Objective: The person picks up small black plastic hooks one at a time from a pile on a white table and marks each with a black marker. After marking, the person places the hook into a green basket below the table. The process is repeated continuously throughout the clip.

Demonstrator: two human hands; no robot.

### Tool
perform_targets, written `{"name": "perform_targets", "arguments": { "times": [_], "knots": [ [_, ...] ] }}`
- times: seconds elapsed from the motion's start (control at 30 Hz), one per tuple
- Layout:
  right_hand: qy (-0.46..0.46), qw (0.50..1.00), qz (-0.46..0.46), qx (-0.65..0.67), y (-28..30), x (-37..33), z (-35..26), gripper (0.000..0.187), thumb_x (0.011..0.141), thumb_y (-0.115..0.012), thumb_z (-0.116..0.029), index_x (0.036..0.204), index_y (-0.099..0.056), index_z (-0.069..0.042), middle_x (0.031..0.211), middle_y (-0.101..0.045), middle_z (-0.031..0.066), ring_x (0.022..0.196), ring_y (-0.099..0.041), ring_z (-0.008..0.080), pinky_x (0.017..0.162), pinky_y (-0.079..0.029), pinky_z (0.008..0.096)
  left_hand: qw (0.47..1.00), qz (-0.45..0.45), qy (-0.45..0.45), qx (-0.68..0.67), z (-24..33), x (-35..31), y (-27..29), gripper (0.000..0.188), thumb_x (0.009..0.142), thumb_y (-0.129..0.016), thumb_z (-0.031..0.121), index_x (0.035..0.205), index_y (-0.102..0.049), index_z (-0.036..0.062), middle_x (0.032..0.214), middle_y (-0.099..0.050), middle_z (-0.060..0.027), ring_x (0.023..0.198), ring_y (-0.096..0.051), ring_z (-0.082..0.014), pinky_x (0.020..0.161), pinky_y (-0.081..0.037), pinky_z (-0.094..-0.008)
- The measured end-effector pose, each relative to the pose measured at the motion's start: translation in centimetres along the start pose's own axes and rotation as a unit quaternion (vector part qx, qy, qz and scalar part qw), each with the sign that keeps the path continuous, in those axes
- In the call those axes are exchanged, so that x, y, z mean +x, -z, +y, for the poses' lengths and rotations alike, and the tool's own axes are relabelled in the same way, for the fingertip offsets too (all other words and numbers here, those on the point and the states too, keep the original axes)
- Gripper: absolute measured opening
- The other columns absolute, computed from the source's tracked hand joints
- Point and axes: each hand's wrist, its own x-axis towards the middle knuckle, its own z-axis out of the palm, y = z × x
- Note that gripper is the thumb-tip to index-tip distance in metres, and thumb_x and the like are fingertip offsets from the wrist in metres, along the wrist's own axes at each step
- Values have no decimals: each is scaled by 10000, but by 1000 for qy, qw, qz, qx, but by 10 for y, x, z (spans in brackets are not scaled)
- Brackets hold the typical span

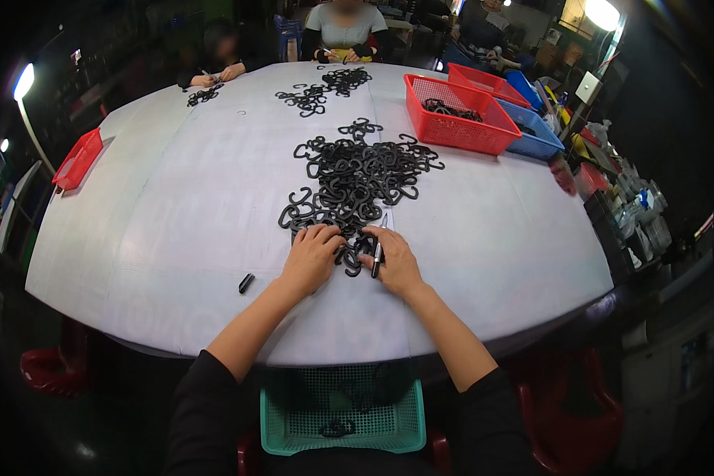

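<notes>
1. Clock directions were counted from the hands, with 12 straight ahead. A heap of black curved hooks (357,170) lay at 12 on a pale table (174,230), its near edge running down between the hands.
2. The left hand (313,255) rested palm down at the heap's near edge, fingers bent and side by side; whether they pinched a hook, I could not tell.
3. The right hand (395,258), thumb toward the hooks, was closed around a slim black-and-silver tool (377,258), its thin tip pointing to about 12. Pen or blade was too small to tell.
4. The hooks looked light, smooth and fairly stiff, perhaps slightly springy, unlikely to break but apt to snag on one another. The middle of the curve seemed the surest hold, fingers clear of the tool's tip.
5. A short black cap (247,283) lay at 8. At 6, below the table edge, a green basket (289,424) held more dark pieces.
6. A red basket (464,135) of dark pieces stood at 1, a blue basket (541,147) at 2, and a red tray (78,161) at 10. Two co-workers sat at 11 and 12 across the table.
</notes>
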Motion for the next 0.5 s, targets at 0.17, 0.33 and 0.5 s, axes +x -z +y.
{"name": "perform_targets", "arguments": {
  "times": [0.17,0.33,0.5],
  "knots": [
    [-38,996,2,85,1,-18,-40,323,754,-697,-97,1061,-596,-91,951,-637,92,886,-600,276,769,-477,364,998,42,-8,-43,24,-56,31,329,682,-610,-41,998,-626,52,1042,-619,-52,990,-556,-240,837,-448,-357],
    [-115,986,91,85,7,-26,-50,209,751,-710,-89,949,-641,-86,767,-627,81,722,-582,256,642,-462,352,996,1,67,-54,37,-91,50,310,762,-690,126,1054,-618,46,1152,-580,-81,1091,-516,-276,897,-421,-384],
    [-214,927,76,298,16,-30,-44,166,828,-675,-100,967,-615,-33,772,-676,56,600,-580,71,510,-429,209,994,30,88,-53,52,-93,64,407,745,-727,175,1114,-606,50,1254,-524,-113,1181,-466,-295,952,-386,-406]
  ]
}}
